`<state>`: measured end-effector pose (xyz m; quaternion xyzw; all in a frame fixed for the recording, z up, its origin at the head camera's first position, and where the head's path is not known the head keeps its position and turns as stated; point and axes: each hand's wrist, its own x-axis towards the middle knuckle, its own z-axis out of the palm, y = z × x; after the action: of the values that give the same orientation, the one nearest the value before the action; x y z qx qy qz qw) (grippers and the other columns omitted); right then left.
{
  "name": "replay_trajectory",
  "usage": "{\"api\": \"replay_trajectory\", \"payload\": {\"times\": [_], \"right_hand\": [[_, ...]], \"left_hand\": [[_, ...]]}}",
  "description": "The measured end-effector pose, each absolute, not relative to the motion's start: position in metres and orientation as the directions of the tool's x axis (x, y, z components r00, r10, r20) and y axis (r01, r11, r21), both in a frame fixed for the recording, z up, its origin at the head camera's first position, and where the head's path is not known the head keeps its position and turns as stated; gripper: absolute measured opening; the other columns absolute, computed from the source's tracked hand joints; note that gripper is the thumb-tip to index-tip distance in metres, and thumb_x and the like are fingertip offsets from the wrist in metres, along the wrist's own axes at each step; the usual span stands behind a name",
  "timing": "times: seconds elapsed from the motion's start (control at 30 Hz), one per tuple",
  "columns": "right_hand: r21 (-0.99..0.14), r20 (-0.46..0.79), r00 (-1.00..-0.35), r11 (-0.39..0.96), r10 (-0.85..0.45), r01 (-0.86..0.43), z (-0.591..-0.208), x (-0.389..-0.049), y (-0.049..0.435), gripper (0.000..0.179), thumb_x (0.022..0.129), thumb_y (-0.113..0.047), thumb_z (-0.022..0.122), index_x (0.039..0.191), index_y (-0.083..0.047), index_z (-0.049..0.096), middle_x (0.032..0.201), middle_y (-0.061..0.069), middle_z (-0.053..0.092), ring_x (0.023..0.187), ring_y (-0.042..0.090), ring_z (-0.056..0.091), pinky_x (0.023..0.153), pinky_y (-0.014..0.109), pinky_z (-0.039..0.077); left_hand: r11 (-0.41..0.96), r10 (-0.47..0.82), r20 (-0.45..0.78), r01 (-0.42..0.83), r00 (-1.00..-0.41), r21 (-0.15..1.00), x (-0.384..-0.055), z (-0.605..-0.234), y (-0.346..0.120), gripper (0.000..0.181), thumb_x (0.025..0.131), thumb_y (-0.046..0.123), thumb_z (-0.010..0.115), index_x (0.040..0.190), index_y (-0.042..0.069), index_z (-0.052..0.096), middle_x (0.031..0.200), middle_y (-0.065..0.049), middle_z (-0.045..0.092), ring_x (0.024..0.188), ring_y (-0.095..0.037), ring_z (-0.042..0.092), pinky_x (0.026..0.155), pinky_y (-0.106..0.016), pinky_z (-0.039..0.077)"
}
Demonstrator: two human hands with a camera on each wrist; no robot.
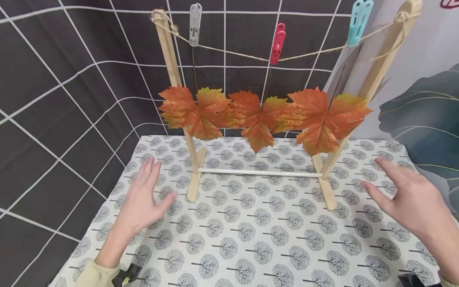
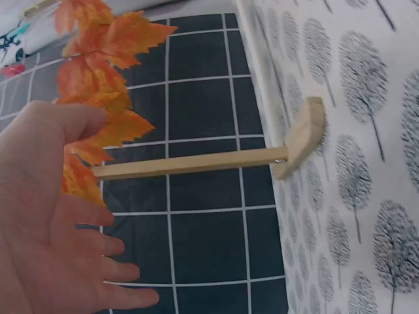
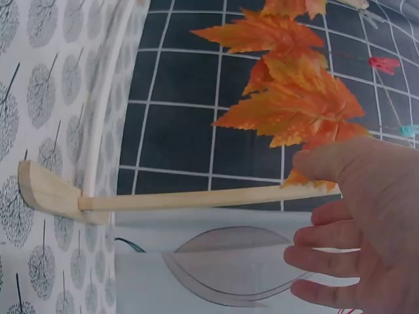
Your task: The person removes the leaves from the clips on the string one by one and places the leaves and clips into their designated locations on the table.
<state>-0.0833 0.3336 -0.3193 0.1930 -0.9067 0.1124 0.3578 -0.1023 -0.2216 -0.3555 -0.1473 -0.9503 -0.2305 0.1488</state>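
Three orange and yellow maple leaves, a left one (image 1: pixel 197 111), a middle one (image 1: pixel 259 117) and a right one (image 1: pixel 324 117), hang by their stems from a twine line (image 1: pixel 233 52). A grey clothespin (image 1: pixel 195 24), a red clothespin (image 1: pixel 277 44) and a turquoise clothespin (image 1: pixel 359 22) grip them there. My left hand (image 1: pixel 141 197), fingers spread and holding nothing, hovers left of the wooden stand (image 1: pixel 195 159). On the stand's other side my right hand (image 1: pixel 412 193) is likewise empty, thumb apart from the fingers. In both wrist views the hands overlap the leaves.
The stand has two posts tied with twine at the top, two feet and a white crossbar (image 1: pixel 259 172) low between them. It stands on a tree-print tablecloth (image 1: pixel 247 239). A dark gridded curtain (image 1: pixel 64 119) hangs left and behind; a pale leaf-patterned cloth (image 1: pixel 426 115) is at right.
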Motion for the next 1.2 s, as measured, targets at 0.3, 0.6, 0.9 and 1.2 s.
{"api": "replay_trajectory", "payload": {"times": [0.3,0.6,0.9,1.2], "right_hand": [[-0.13,0.748,-0.623,0.871,-0.228,-0.474,-0.302,-0.082,0.324,0.072,0.093,-0.065,0.048,0.106,0.003,0.071,0.09,0.019,0.073,0.084,-0.023,0.053,0.058,0.005,0.043],[-0.226,0.748,-0.639,0.836,-0.18,-0.5,-0.291,-0.081,0.312,0.039,0.088,-0.028,0.073,0.109,0.004,0.072,0.089,0.011,0.075,0.089,-0.029,0.048,0.065,0.001,0.043],[-0.319,0.744,-0.654,0.786,-0.138,-0.529,-0.277,-0.085,0.298,0.04,0.072,0.004,0.082,0.111,0.0,0.074,0.102,-0.024,0.066,0.086,-0.02,0.058,0.065,0.002,0.044],[-0.452,0.704,-0.7,0.682,-0.124,-0.575,-0.262,-0.088,0.283,0.046,0.071,0.018,0.079,0.114,0.003,0.072,0.1,-0.019,0.07,0.07,-0.009,0.064,0.057,0.008,0.049]], "left_hand": [[0.666,0.101,0.646,0.533,-0.757,0.521,-0.109,-0.347,-0.211,0.04,0.082,-0.007,0.07,0.121,-0.009,0.066,0.122,-0.023,0.066,0.1,-0.038,0.069,0.076,-0.033,0.058],[0.418,-0.055,0.609,0.535,-0.792,0.734,-0.11,-0.325,-0.194,0.025,0.085,-0.017,0.065,0.109,-0.011,0.071,0.1,-0.023,0.072,0.078,0.001,0.069,0.062,-0.02,0.056],[0.29,-0.096,0.547,0.502,-0.832,0.815,-0.12,-0.302,-0.183,0.025,0.088,-0.013,0.066,0.112,-0.01,0.07,0.101,-0.024,0.071,0.077,-0.009,0.072,0.06,-0.029,0.058],[0.175,-0.123,0.548,0.525,-0.827,0.833,-0.131,-0.281,-0.173,0.023,0.089,-0.012,0.066,0.112,-0.012,0.069,0.098,-0.001,0.074,0.075,-0.014,0.072,0.056,-0.03,0.058]]}}
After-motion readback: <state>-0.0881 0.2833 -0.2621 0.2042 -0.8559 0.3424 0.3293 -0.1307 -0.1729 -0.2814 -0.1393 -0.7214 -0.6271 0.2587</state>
